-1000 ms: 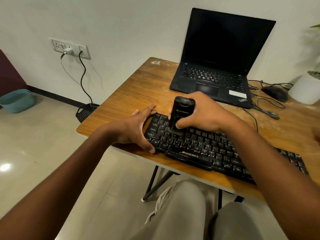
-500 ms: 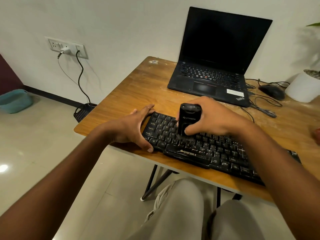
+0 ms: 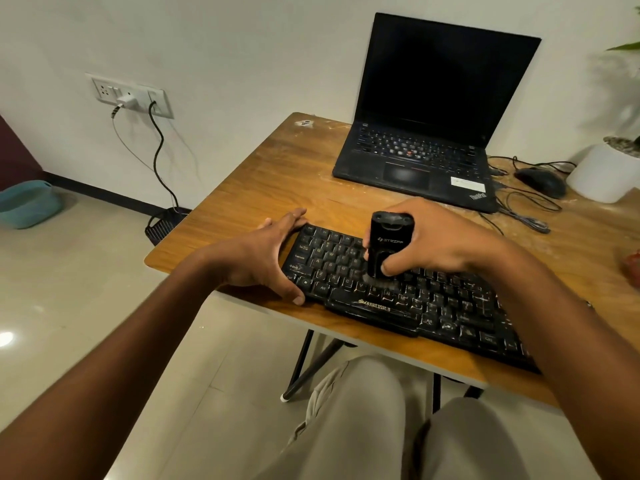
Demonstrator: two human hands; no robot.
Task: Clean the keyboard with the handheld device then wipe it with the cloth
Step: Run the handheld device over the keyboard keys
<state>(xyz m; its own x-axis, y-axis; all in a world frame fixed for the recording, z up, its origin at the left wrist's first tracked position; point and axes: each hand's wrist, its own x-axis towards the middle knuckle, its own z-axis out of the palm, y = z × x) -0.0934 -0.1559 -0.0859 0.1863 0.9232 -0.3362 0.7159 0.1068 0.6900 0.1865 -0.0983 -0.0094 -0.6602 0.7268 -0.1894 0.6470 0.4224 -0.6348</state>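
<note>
Spreading across the near edge of the scratched wooden counter (image 3: 242, 188), the long black keyboard with pale, dusty keys (image 3: 433, 306) is in the first step of the task, the pass with the device; no cloth shows anywhere in view, so the wipe looks to be some way off. Behind it sit an open black laptop with a dark screen (image 3: 426, 133), a black mouse (image 3: 540, 181) among loose cables, and a white round plant pot (image 3: 602, 174) holding pale gravel and a green plant. On the floor by the wall stands a teal plastic tub (image 3: 27, 202); its contents cannot be seen. The left hand (image 3: 263, 258) braces the keyboard's left end, fingers fairly straight along the far edge and thumb hooked on the near edge. The right hand (image 3: 436, 240) grips the small upright black handheld device (image 3: 388, 244), fingers wrapped round it, its lower tip pressed on the middle letter rows. The next move probably calls for sweeping rightward over the uncovered keys, keeping the tip down.
</note>
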